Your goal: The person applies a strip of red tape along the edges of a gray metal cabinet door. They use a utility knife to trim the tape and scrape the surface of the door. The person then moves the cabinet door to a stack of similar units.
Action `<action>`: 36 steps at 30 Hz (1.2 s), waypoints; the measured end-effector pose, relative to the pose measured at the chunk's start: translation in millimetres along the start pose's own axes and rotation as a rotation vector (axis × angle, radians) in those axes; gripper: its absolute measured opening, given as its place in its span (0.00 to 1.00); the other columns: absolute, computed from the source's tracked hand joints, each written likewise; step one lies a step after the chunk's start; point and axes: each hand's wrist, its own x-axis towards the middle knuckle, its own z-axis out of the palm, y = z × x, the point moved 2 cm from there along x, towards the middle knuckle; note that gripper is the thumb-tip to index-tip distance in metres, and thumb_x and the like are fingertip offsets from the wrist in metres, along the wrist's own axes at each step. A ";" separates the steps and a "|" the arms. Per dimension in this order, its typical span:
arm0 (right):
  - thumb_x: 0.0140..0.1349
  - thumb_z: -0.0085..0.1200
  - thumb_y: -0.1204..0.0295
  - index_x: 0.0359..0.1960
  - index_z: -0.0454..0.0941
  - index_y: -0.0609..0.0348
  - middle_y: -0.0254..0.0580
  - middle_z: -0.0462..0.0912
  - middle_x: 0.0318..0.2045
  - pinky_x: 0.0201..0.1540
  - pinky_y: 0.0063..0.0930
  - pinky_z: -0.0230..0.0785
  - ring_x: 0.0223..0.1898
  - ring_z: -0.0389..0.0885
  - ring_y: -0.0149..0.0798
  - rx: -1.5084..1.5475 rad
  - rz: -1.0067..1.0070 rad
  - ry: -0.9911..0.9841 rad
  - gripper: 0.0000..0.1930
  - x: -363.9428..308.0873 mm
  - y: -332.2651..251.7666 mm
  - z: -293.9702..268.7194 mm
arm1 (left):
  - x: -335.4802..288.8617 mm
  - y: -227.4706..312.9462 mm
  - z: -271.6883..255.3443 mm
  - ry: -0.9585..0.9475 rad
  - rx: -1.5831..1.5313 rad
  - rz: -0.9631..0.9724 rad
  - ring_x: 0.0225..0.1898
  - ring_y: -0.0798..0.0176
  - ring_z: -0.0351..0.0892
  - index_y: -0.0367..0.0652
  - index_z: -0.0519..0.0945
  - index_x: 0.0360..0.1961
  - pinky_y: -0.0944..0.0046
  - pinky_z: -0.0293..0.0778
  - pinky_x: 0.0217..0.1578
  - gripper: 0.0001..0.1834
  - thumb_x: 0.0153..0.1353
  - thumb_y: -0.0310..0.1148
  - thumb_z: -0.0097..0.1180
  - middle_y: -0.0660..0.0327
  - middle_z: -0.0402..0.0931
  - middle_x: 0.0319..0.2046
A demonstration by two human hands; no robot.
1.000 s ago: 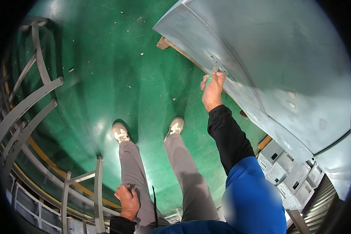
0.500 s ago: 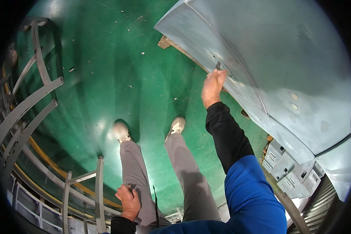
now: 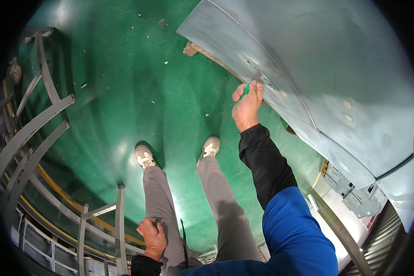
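Note:
My right hand is closed round a green-handled scraper with a flat grey blade. The blade reaches the lower edge of a large pale grey-blue curved panel, beside a row of small dark holes; whether it touches the surface I cannot tell. Low in front of my left thigh, my left hand is curled with its fingers bent inward. Whatever it may hold is hidden.
Grey metal frames stand along the left side. A wooden support shows under the panel's edge. Grey drawer-like boxes and a metal bar lie at lower right. Small pale scraps dot the green floor.
My right hand has turned and shifted slightly left, bringing the scraper's green handle into sight. The blade tilts differently against the panel. My left hand stays curled in place.

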 end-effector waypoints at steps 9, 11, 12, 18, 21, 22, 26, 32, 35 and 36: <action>0.69 0.38 0.64 0.32 0.56 0.51 0.34 0.63 0.21 0.19 0.24 0.54 0.18 0.62 0.29 0.003 -0.050 0.009 0.09 4.1 -1.1 -1.6 | 2.5 4.9 -1.5 0.024 -0.009 0.009 0.42 0.50 0.62 0.38 0.65 0.36 0.51 0.52 0.46 0.13 0.48 0.26 0.51 0.53 0.65 0.35; 0.69 0.38 0.64 0.32 0.56 0.50 0.34 0.63 0.21 0.19 0.23 0.53 0.18 0.62 0.29 -0.009 -0.033 0.004 0.09 5.2 -0.8 1.3 | 3.5 5.4 -3.1 0.019 -0.013 0.007 0.42 0.50 0.62 0.38 0.65 0.36 0.51 0.52 0.46 0.13 0.48 0.26 0.51 0.54 0.65 0.35; 0.68 0.38 0.64 0.32 0.56 0.50 0.34 0.63 0.21 0.19 0.23 0.52 0.18 0.61 0.29 -0.005 -0.024 0.013 0.08 5.7 -0.2 1.7 | 3.0 5.4 -3.4 0.018 -0.015 0.006 0.42 0.50 0.62 0.38 0.65 0.36 0.51 0.52 0.46 0.13 0.48 0.26 0.51 0.54 0.65 0.35; 0.69 0.36 0.66 0.32 0.56 0.52 0.35 0.62 0.19 0.20 0.26 0.51 0.18 0.59 0.31 0.028 0.041 0.083 0.08 5.1 -1.5 6.0 | 3.7 1.7 -2.7 0.014 -0.028 -0.004 0.43 0.50 0.62 0.38 0.65 0.36 0.51 0.52 0.46 0.13 0.48 0.26 0.51 0.53 0.65 0.35; 0.69 0.36 0.66 0.32 0.56 0.52 0.34 0.62 0.19 0.20 0.26 0.51 0.18 0.59 0.31 0.005 0.034 0.075 0.08 4.5 -4.1 7.7 | 4.0 2.0 -3.8 0.005 -0.041 -0.012 0.42 0.50 0.62 0.39 0.65 0.36 0.51 0.52 0.46 0.13 0.48 0.26 0.51 0.53 0.65 0.35; 0.69 0.36 0.66 0.32 0.56 0.52 0.34 0.62 0.19 0.20 0.26 0.51 0.18 0.59 0.31 -0.005 0.033 0.079 0.08 4.2 -5.2 9.1 | 4.0 2.1 -4.1 0.005 -0.043 -0.010 0.42 0.50 0.62 0.39 0.65 0.36 0.51 0.52 0.46 0.13 0.48 0.26 0.51 0.53 0.65 0.35; 0.69 0.35 0.66 0.32 0.56 0.52 0.34 0.62 0.19 0.20 0.26 0.50 0.18 0.58 0.30 -0.046 0.030 0.079 0.07 5.5 -5.9 12.9 | 4.9 1.7 -5.0 0.007 -0.042 -0.005 0.42 0.50 0.62 0.38 0.66 0.37 0.51 0.52 0.46 0.14 0.48 0.26 0.51 0.53 0.65 0.35; 0.69 0.34 0.66 0.32 0.56 0.51 0.32 0.60 0.18 0.18 0.24 0.45 0.16 0.56 0.28 -0.013 0.107 0.084 0.08 9.0 -4.6 31.1 | 9.5 7.0 -8.1 -0.008 -0.050 -0.016 0.43 0.49 0.61 0.38 0.66 0.38 0.51 0.52 0.46 0.14 0.48 0.26 0.51 0.53 0.65 0.36; 0.68 0.38 0.64 0.32 0.56 0.46 0.30 0.62 0.24 0.18 0.20 0.46 0.18 0.58 0.25 0.046 0.187 0.136 0.07 8.6 4.7 38.0 | 7.0 8.0 -7.8 -0.027 -0.024 -0.028 0.43 0.49 0.61 0.38 0.66 0.38 0.51 0.52 0.47 0.14 0.48 0.27 0.51 0.53 0.65 0.36; 0.68 0.37 0.64 0.31 0.56 0.46 0.29 0.61 0.22 0.18 0.19 0.44 0.17 0.57 0.25 0.050 0.157 0.104 0.08 8.4 5.1 34.8 | 7.6 8.0 -8.6 -0.028 -0.010 -0.028 0.43 0.49 0.61 0.38 0.66 0.38 0.51 0.52 0.47 0.14 0.48 0.27 0.51 0.53 0.65 0.36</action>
